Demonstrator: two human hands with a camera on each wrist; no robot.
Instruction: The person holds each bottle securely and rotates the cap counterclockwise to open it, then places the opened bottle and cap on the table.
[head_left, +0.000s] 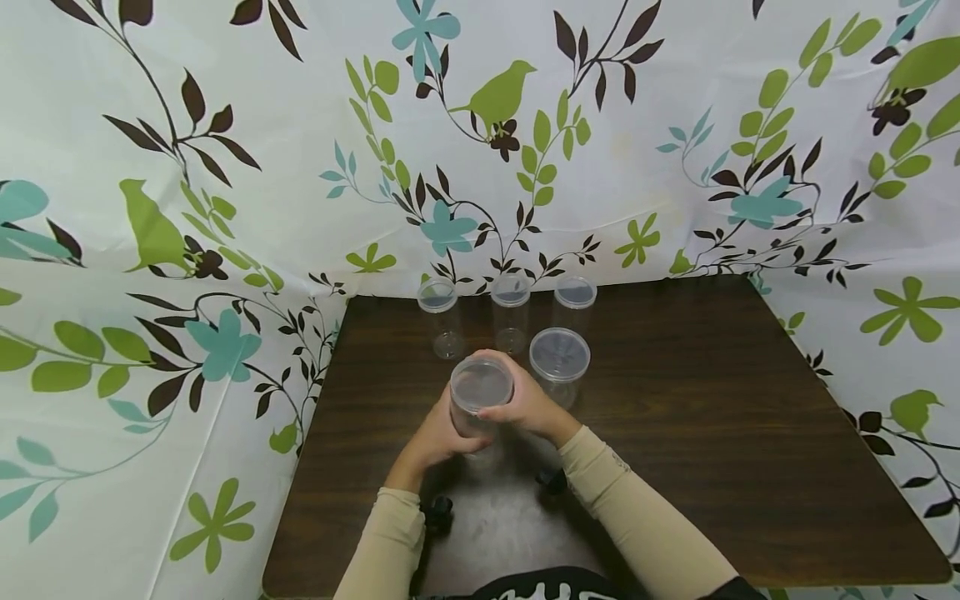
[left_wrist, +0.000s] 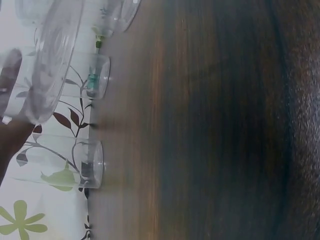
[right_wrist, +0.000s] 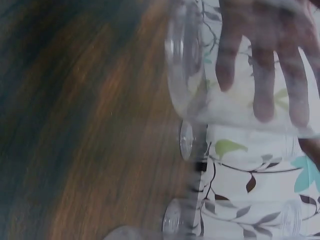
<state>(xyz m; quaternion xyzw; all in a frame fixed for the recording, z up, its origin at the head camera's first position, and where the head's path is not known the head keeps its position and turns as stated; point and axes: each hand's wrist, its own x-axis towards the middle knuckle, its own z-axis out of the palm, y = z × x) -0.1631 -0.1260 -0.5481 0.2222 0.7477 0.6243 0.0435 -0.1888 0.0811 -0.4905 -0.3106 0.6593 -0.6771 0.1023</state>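
Note:
Both hands hold a clear, lidded plastic jar (head_left: 482,387) above the near middle of the table. My left hand (head_left: 437,429) grips it from the left, its thumb low across the near side. On the right, my right hand (head_left: 522,400) curls round the upper part, thumb close under the lid and fingers round the far side. In the left wrist view the jar's base (left_wrist: 56,62) hangs over the wood. Fingers (right_wrist: 265,65) show through the clear wall in the right wrist view.
A wide clear jar (head_left: 560,358) stands just right of the hands. Behind, three slimmer lidded jars line the table's back edge: left (head_left: 438,300), middle (head_left: 511,293) and right (head_left: 575,296). The dark wooden table (head_left: 712,433) meets a patterned cloth (head_left: 285,125) behind and at the sides.

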